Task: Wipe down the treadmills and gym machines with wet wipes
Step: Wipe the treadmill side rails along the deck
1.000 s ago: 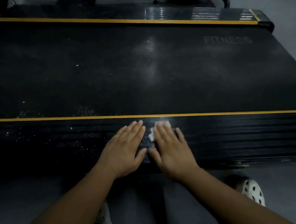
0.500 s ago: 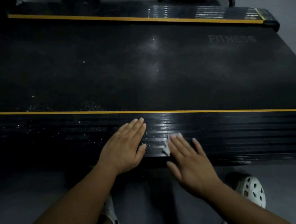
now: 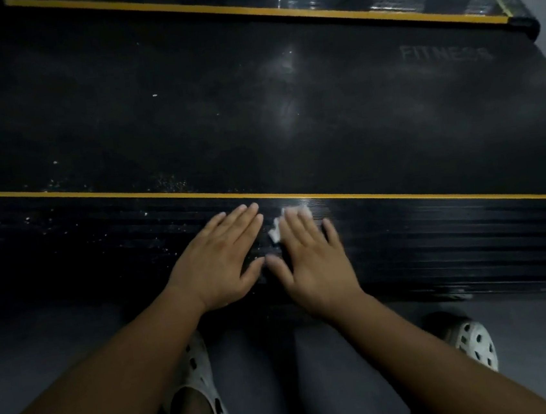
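1. On the ribbed black side rail [image 3: 437, 240] nearest the person, the right hand [image 3: 311, 263] lies flat with its fingers straight and together. It presses a white wet wipe [image 3: 276, 231] onto the ribs, and no finger curls round it.
2. The wipe is crumpled and mostly hidden. It shows past the fingertips and beside the index finger, just below the yellow stripe [image 3: 398, 195].
3. The left hand [image 3: 217, 263] rests flat just beside the right one, fingers extended and holding nothing. The two thumbs almost meet.
4. Rail, stripe and treadmill belt [image 3: 254, 107] run lengthwise, left to right across the view.
5. White clogs [image 3: 474, 344] stand on the grey floor [image 3: 529, 314].
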`<state>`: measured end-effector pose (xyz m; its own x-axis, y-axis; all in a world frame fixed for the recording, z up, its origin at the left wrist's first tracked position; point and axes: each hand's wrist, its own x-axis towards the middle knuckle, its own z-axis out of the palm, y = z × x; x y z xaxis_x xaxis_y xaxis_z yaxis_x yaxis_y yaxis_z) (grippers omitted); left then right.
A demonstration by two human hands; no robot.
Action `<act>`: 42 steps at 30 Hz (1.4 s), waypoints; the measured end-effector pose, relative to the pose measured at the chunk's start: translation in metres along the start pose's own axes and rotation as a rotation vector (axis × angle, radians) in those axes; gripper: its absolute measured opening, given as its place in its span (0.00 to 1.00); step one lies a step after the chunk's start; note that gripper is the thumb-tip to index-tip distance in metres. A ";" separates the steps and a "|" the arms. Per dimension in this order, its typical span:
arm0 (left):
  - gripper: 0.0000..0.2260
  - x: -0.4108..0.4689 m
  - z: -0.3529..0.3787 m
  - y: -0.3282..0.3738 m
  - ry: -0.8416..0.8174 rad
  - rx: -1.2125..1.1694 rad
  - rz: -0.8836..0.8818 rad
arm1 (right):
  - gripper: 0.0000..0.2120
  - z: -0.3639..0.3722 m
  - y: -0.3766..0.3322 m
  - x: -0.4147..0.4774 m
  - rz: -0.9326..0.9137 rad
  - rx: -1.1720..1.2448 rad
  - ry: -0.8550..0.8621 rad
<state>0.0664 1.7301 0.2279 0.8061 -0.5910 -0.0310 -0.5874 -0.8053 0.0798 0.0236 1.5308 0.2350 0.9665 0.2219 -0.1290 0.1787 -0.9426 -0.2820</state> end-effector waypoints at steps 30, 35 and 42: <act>0.37 0.001 -0.004 0.001 -0.025 -0.001 -0.037 | 0.39 -0.007 0.003 0.033 -0.026 0.034 -0.023; 0.41 -0.005 -0.006 -0.006 -0.038 -0.074 -0.048 | 0.33 -0.003 0.031 -0.017 -0.189 -0.029 -0.022; 0.39 -0.017 -0.001 -0.018 -0.033 -0.034 -0.039 | 0.37 -0.003 -0.010 0.015 -0.119 0.038 -0.070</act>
<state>0.0638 1.7546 0.2281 0.8254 -0.5605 -0.0672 -0.5520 -0.8263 0.1120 0.0367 1.5423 0.2386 0.9233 0.3500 -0.1582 0.2833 -0.8986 -0.3350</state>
